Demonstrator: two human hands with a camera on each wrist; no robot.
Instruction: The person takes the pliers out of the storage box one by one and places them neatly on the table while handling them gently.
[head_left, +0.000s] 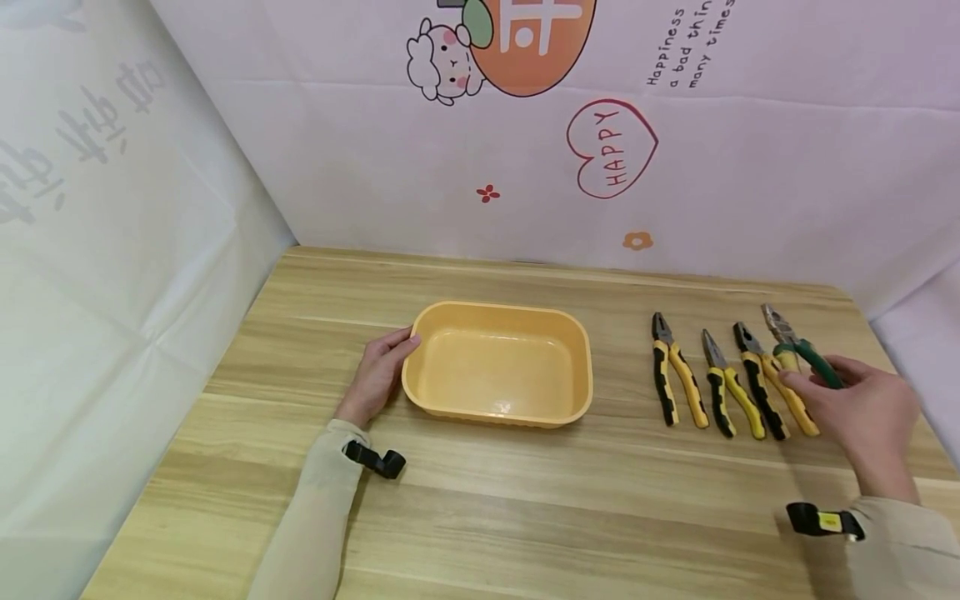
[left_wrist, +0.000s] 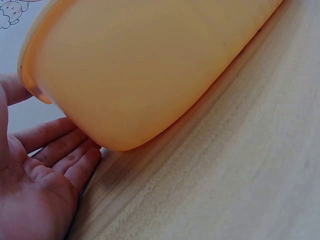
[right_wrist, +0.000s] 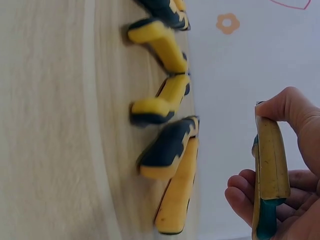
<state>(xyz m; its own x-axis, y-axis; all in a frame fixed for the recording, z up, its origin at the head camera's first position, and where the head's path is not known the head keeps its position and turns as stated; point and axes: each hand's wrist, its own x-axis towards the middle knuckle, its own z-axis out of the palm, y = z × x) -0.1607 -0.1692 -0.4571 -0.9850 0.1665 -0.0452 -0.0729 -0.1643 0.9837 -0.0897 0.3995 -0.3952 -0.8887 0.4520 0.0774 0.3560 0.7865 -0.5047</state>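
A yellow-orange plastic basin stands on the wooden table, with nothing in it. My left hand holds its left end, thumb at the rim and the other fingers against the outer wall. At the far right, my right hand grips pliers with green and yellow handles, their worn metal head pointing away from me. In the right wrist view the handles lie between thumb and fingers, apart from the tabletop.
Left of the held pliers lie combination pliers, needle-nose pliers and another pair of combination pliers, all with yellow and black handles. A printed white cloth hangs behind the wooden table.
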